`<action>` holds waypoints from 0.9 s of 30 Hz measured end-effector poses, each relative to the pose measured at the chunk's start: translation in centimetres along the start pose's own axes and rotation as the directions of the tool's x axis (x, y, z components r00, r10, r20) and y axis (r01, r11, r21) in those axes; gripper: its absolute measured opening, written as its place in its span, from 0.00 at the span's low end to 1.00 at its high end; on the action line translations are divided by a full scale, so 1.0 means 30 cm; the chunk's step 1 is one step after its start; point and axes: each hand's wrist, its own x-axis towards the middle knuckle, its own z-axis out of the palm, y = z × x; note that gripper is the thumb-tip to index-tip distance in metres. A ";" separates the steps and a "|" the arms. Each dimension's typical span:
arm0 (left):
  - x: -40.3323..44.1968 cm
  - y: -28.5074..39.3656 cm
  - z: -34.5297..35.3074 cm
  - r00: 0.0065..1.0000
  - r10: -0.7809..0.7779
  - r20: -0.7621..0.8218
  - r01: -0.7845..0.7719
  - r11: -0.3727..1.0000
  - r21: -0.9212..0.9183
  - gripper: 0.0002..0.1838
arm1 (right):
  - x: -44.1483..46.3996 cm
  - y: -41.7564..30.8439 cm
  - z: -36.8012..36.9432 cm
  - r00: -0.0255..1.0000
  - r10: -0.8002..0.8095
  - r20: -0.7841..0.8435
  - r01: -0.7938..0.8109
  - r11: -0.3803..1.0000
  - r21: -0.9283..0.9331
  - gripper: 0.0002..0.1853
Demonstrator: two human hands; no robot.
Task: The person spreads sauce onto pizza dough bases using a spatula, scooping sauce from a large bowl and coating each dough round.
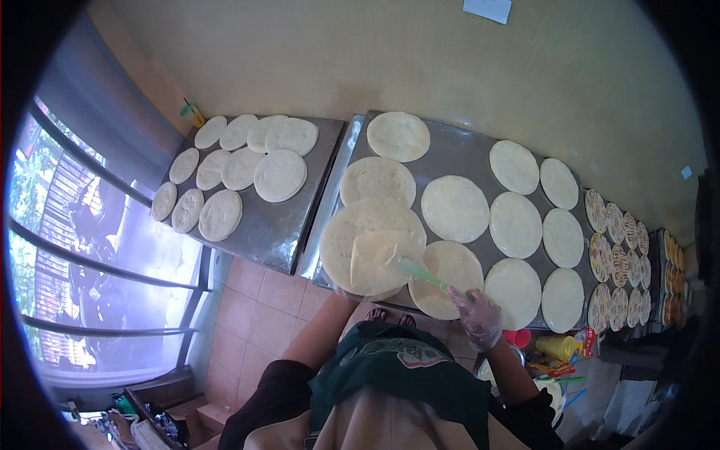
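My gloved right hand [480, 319] grips a pale green spatula [421, 274], its blade end smeared with a creamy spread. Under the blade, a pale patch of spread [367, 262] covers part of a round, hole-pricked dough base [339, 238]. This base is raised toward me and overlaps the ones behind it. My left hand [348, 293] holds it by the near edge, with most of the fingers hidden beneath. Another dough base [448, 279] lies just right of the spatula, and a pricked base [377, 182] sits behind the raised one.
Several round bases lie on the metal table [465, 154] and on the left table [289, 225]. Striped topped bases [600, 257] stand at far right. A red cup [516, 338], a yellow container [555, 346] and a bowl [504, 364] are near my right arm. A barred window is left.
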 end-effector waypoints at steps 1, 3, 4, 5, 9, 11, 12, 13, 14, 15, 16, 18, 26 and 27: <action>-0.024 -0.010 -0.011 1.000 -0.002 -0.012 0.002 1.000 -0.007 0.32 | -0.017 -0.011 -0.005 0.996 0.028 0.082 -0.030 0.999 0.019 0.24; -0.021 0.011 -0.014 1.000 0.000 -0.024 0.000 1.000 -0.013 0.32 | 0.028 0.025 0.027 0.997 0.077 -0.017 -0.076 0.993 0.086 0.25; -0.002 0.020 -0.012 1.000 0.002 -0.026 -0.002 1.000 -0.010 0.32 | 0.067 0.046 0.045 0.983 0.134 -0.126 -0.113 0.981 0.159 0.25; -0.024 0.039 -0.017 1.000 0.001 -0.028 -0.001 1.000 -0.005 0.32 | 0.111 0.049 0.034 0.982 0.135 -0.128 -0.113 0.980 0.162 0.25; 0.045 0.067 -0.006 0.999 0.017 -0.031 -0.017 1.000 -0.003 0.32 | 0.134 0.018 -0.003 0.959 0.251 -0.129 -0.175 0.889 0.424 0.26; 0.041 0.064 -0.008 0.999 0.028 -0.039 -0.028 1.000 -0.006 0.32 | 0.107 0.016 0.017 0.975 0.193 -0.107 -0.138 0.913 0.383 0.26; 0.043 0.064 -0.006 0.998 0.023 -0.050 -0.023 1.000 0.001 0.32 | 0.099 0.023 0.027 0.988 0.114 -0.105 -0.090 0.974 0.209 0.25; 0.046 0.063 -0.005 0.998 0.017 -0.064 -0.017 1.000 0.006 0.32 | 0.088 0.031 0.036 0.995 0.038 -0.088 -0.035 0.999 0.029 0.25; 0.048 0.062 -0.003 0.997 0.015 -0.076 -0.014 1.000 0.012 0.32 | 0.098 0.059 0.046 0.996 0.035 -0.084 -0.032 0.999 0.031 0.25; 0.050 0.060 0.002 0.996 0.015 -0.089 -0.013 1.000 0.020 0.32 | 0.127 0.097 0.056 0.983 0.123 -0.138 -0.095 0.976 0.194 0.24; 0.053 0.059 0.009 0.995 0.014 -0.100 -0.011 0.999 0.031 0.33 | 0.145 0.115 0.066 0.959 0.219 -0.179 -0.144 0.923 0.356 0.24; 0.059 0.057 0.024 0.993 0.014 -0.118 -0.009 0.999 0.050 0.33 | 0.192 0.059 -0.029 0.969 0.191 -0.154 -0.133 0.936 0.325 0.23; 0.045 0.067 0.378 0.984 -0.114 -0.138 0.094 0.985 -0.143 0.33 | 0.218 0.009 -0.100 0.978 0.140 -0.157 -0.096 0.961 0.258 0.27; 0.044 0.066 0.335 0.987 -0.089 -0.132 0.074 0.991 -0.110 0.33 | 0.227 -0.009 -0.118 0.979 0.173 -0.108 -0.127 0.933 0.337 0.28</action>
